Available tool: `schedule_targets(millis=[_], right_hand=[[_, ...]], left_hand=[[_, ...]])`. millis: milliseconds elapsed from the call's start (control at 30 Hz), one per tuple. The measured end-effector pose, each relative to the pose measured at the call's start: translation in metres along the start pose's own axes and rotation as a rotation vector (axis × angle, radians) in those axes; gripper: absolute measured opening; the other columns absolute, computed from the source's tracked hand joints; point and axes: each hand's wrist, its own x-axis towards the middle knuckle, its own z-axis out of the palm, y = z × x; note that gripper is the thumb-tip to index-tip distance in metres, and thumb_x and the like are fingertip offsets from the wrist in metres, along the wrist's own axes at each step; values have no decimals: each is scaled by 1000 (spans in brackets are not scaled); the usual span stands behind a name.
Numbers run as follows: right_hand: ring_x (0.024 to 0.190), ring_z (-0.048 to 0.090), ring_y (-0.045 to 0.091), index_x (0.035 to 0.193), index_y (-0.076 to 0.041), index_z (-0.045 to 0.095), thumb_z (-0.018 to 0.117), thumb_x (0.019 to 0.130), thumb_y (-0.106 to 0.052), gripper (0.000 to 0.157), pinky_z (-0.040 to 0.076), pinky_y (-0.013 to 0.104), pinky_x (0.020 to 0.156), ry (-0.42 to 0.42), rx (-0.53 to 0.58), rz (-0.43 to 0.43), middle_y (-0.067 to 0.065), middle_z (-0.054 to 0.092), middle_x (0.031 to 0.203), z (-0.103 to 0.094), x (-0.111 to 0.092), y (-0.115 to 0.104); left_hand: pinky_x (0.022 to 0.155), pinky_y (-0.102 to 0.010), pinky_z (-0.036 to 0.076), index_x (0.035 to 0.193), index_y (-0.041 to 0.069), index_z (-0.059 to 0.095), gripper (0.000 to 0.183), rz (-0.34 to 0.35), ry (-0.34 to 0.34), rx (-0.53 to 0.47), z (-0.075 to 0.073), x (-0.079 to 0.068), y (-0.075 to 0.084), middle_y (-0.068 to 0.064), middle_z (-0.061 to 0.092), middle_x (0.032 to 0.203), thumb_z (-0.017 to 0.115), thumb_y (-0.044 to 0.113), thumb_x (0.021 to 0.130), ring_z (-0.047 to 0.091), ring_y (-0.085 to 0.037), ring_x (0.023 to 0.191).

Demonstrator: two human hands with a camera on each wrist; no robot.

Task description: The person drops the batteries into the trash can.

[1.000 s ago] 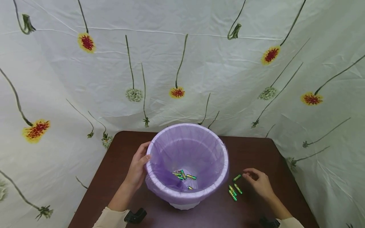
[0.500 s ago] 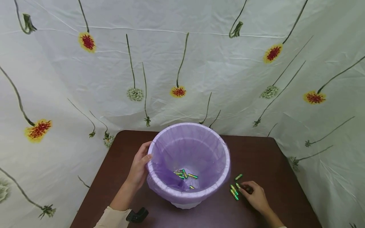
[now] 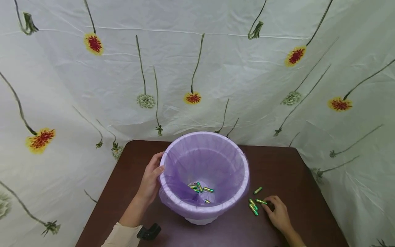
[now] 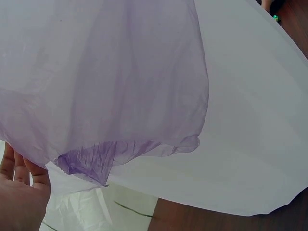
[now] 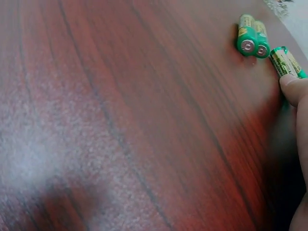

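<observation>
A white bin (image 3: 200, 221) with a thin purple liner (image 3: 213, 161) over its rim stands on the table. My left hand (image 3: 149, 183) grips the left side of the rim, thumb on top. In the left wrist view, the liner (image 4: 139, 77) hangs over the bin's white wall (image 4: 250, 125). Right of the bin, my right hand (image 3: 278, 213) pinches a green and gold battery (image 3: 260, 201) between thumb and fingers, at or just above the tabletop. Beside it lie two batteries (image 5: 248, 36) side by side. Another battery (image 3: 258, 190) lies just behind. Several batteries (image 3: 200, 187) rest on the bin's bottom.
The dark brown wooden table (image 3: 277, 164) has rounded back corners. A pale cloth (image 3: 172, 61) printed with flowers hangs behind it and along both sides. A black wrist device (image 3: 148, 232) sits on the left wrist.
My right hand has come toward the table's front, from near the rear battery to another, and now pinches that one, which has turned more crosswise. The left hand keeps its hold on the rim.
</observation>
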Motion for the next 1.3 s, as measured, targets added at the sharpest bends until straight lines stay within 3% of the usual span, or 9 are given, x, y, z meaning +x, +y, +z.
schedule_targets(millis=[200,333,433,567,767,1033,1300], right_hand=[[66,53,5,99,-3,69,79,84,7,20,47,25,54,-26,113,45,-3,62,82,-8,4,-2],[56,46,4,102,-2,68,77,89,1,15,44,25,49,-78,168,112,-3,60,78,-17,12,-5],[53,41,4,103,-4,70,77,91,-4,14,41,26,48,-93,170,177,-2,61,81,-27,20,-7],[60,45,5,104,-6,72,77,92,-7,13,41,27,52,-89,145,213,-1,61,83,-39,29,-9],[72,56,8,104,-7,72,77,92,-9,13,46,27,59,-91,112,202,0,65,85,-46,37,-14],[70,57,7,105,-5,71,78,91,-4,16,47,28,57,-97,142,189,-1,64,84,-47,42,-24],[68,53,10,105,-7,70,77,91,-2,16,44,28,53,-69,158,136,1,64,85,-53,64,-37]], left_hand=[[87,-29,51,134,1,52,40,-8,-12,-7,0,1,0,-10,57,126,47,-1,95,57,-19,108],[86,-28,51,134,0,52,40,4,-11,0,-1,0,0,-10,58,124,47,-1,94,57,-18,106],[86,-29,51,136,1,51,41,2,-23,-2,-2,0,0,-10,57,124,47,0,95,56,-18,106],[86,-29,51,136,0,51,42,-5,-27,5,-4,1,-1,-10,57,125,48,0,95,56,-18,106],[86,-29,51,137,-3,48,42,-8,-19,12,-4,1,-2,-11,57,125,48,0,95,56,-18,107],[84,-29,52,136,-4,49,42,-10,-12,18,-4,-2,-1,-11,58,123,48,-1,94,57,-18,106],[85,-29,52,137,-7,46,43,-7,-18,10,-3,-2,0,-11,58,124,48,0,94,57,-18,107]])
